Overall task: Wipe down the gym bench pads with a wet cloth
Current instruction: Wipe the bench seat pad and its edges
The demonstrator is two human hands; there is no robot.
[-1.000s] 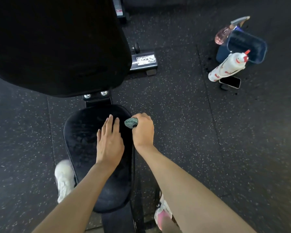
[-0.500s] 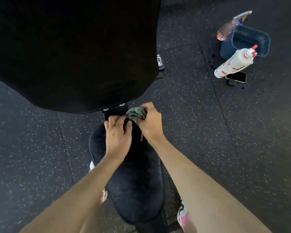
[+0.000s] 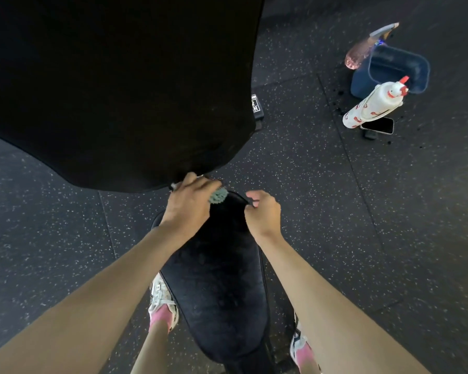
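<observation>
Mid-frame, the left hand [image 3: 189, 203] curls its fingers round the green cloth [image 3: 218, 195] at the seat pad's [image 3: 219, 279] top edge, below the back pad [image 3: 119, 90]. The right hand [image 3: 264, 213] is curled beside it, and I cannot tell whether it grips anything. The seat-wiping step seems in hand; next calls for firm strokes down the pad.

Dark speckled rubber floor [image 3: 308, 211], dimly lit.

**Cloth at the seat pad's far end**

The left hand [image 3: 189, 205] is gripping a bunched green cloth [image 3: 218, 195] on the seat pad [image 3: 219, 279], just below the back pad [image 3: 119, 90]. The right hand [image 3: 264, 213] is curling its fingers at the pad's edge, grip unclear.
</observation>
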